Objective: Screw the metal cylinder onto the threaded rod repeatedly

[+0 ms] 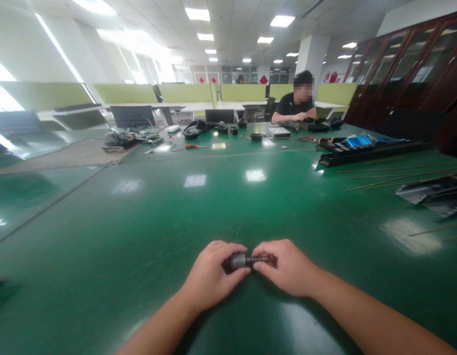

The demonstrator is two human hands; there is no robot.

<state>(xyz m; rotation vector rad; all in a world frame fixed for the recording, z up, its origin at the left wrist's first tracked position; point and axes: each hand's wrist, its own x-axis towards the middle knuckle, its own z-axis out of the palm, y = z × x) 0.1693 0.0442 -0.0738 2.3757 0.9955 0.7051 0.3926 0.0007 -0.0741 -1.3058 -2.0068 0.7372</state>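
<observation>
Just above the green tabletop, close to me, is a small dark metal part with a smooth grey cylinder [238, 260] at its left end. A thinner, ridged dark shaft [260, 259] extends to the right from it. My left hand [215, 268] is closed round the cylinder, thumb below and fingers above. My right hand [287, 266] pinches the shaft between thumb and fingertips. Both hands are close together, and the fingers partly hide the part's two ends. Whether it is one piece or two joined pieces, I cannot tell.
The green table [169, 212] stretches far ahead. Across it lie a red-handled screwdriver [193, 146], a white box [279, 132] and small black parts. Long thin rods [391, 175] and black metal channels [376, 151] are at the right. A person [293, 106] sits at the far side.
</observation>
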